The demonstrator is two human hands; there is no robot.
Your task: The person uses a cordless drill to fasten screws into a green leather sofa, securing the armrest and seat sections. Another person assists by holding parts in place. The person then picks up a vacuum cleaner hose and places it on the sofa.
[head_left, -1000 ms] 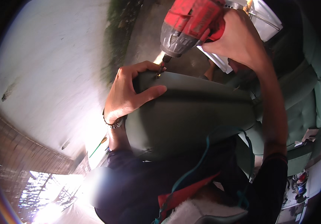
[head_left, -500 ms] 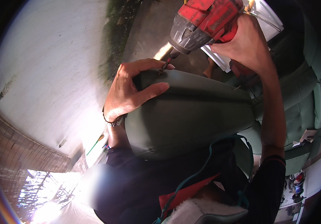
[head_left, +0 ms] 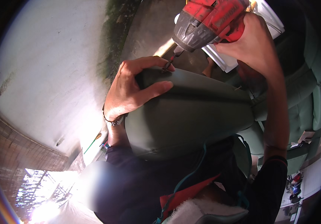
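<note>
Dark green upholstery covers the padded cushion (head_left: 194, 112) that fills the middle of the view, a rounded seat part with a seam running along its upper edge. The left hand (head_left: 130, 93) clasps its upper left corner: the thumb lies across the near face, and the fingers (head_left: 145, 61) curl over the top edge, closed firmly around the padding. A thin bracelet (head_left: 112, 120) circles that wrist, just below the hand.

Above and to the right, the right hand (head_left: 253, 41) is wrapped tight around the grip of a red and grey power drill (head_left: 205, 22). The drill tilts down to the left, and its bit (head_left: 169, 62) meets the top edge of the cushion right beside the left fingertips. Whether a screw sits under the tip cannot be told; the spot is too small and partly covered by a fingertip.

Beyond the right hand, a white flat object (head_left: 227, 59) shows behind the drill, partly hidden by it. Further right of the right forearm stand more green upholstered seats (head_left: 309, 89), well apart from the cushion. Left of the left hand stretches a pale concrete floor (head_left: 48, 67). Below both hands, dark sleeves (head_left: 268, 186) and a dark garment with red and teal trim sit close to the cushion's lower edge.
</note>
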